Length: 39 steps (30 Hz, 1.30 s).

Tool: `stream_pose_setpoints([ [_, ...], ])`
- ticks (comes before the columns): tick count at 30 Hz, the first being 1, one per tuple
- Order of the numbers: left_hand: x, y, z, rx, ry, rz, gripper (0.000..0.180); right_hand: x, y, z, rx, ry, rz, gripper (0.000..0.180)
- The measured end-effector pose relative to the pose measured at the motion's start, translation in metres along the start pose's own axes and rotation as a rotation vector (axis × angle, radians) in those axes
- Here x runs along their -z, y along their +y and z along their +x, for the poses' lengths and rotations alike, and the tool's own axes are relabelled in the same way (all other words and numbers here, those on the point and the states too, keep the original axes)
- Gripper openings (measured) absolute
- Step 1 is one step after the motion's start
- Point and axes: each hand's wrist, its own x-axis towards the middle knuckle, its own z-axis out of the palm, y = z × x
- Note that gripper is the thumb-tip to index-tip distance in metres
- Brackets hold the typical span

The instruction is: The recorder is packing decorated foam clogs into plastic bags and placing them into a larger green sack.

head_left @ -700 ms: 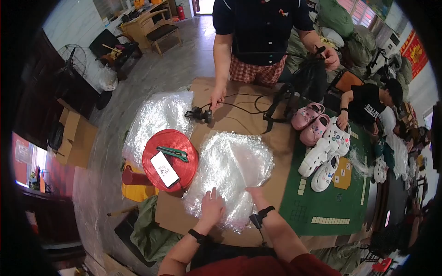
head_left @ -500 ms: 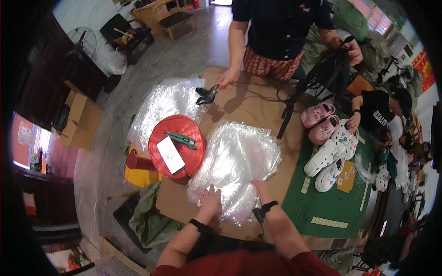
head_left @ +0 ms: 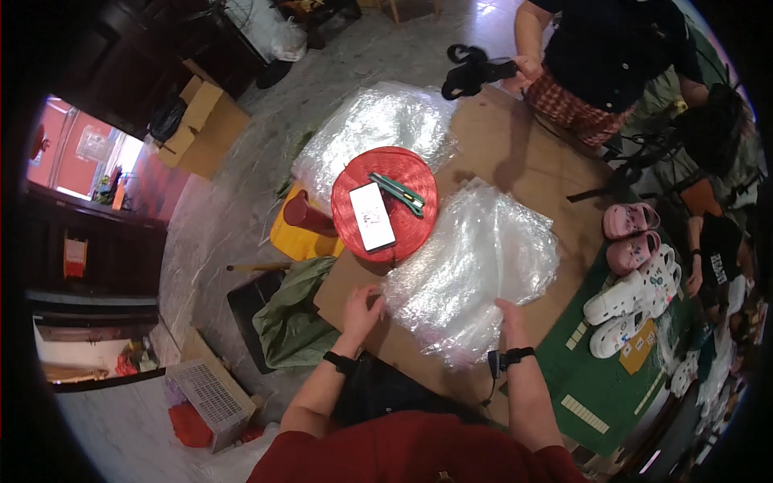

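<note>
Clear, crinkled plastic bags point(head_left: 471, 270) lie in a loose stack on the brown cardboard surface point(head_left: 515, 153), just in front of the person. The left hand point(head_left: 362, 310) rests at the stack's near-left edge with its fingers spread flat on the cardboard and plastic, clamped on nothing. The right hand point(head_left: 511, 318) lies open against the near-right edge, fingers together and extended, also gripping nothing.

The film looks slippery and light, so I judge that a push from one side alone could fan the stack out or slide the upper bags toward the red spool of twine point(head_left: 385, 204) touching its far-left edge. A white phone point(head_left: 372, 216) and a green utility knife point(head_left: 398, 193) sit on that spool; a nudge might tip them off.

A second heap of plastic point(head_left: 374, 129) lies beyond the spool. To the right, a green mat point(head_left: 612, 386) carries pink clogs point(head_left: 632, 233) and white clogs point(head_left: 632, 302). Another person point(head_left: 612, 56) stands at the far side. The floor is pale marble, with cardboard boxes point(head_left: 201, 121) at the left.
</note>
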Motion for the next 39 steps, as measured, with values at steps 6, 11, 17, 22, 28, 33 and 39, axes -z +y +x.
stream_pose_setpoints([
  [6,-0.002,-0.014,0.031,0.578,-0.031,-0.796,0.038,-0.031,-0.009,-0.028,-0.002,0.063,-0.077,0.029],
  [11,0.013,0.089,0.054,-0.442,0.102,0.291,0.06,-0.026,-0.01,-0.029,-0.041,0.046,-0.022,0.028],
  [17,-0.006,0.135,0.116,-0.297,0.073,0.649,0.098,0.001,0.015,0.006,0.015,0.027,-0.053,0.028],
  [22,-0.021,0.149,0.144,-0.184,-0.104,0.787,0.129,0.004,0.027,0.014,0.163,0.121,-0.038,0.035],
  [28,-0.025,0.112,0.148,-0.32,0.046,0.816,0.123,-0.044,-0.015,-0.055,0.245,0.25,-0.301,0.043],
  [33,-0.022,0.128,0.151,-0.357,-0.015,0.794,0.118,-0.027,-0.015,-0.061,0.261,0.323,-0.271,0.046],
  [39,-0.001,0.128,0.155,-0.413,-0.018,0.802,0.115,-0.031,-0.021,-0.058,0.357,0.327,-0.407,0.05],
])
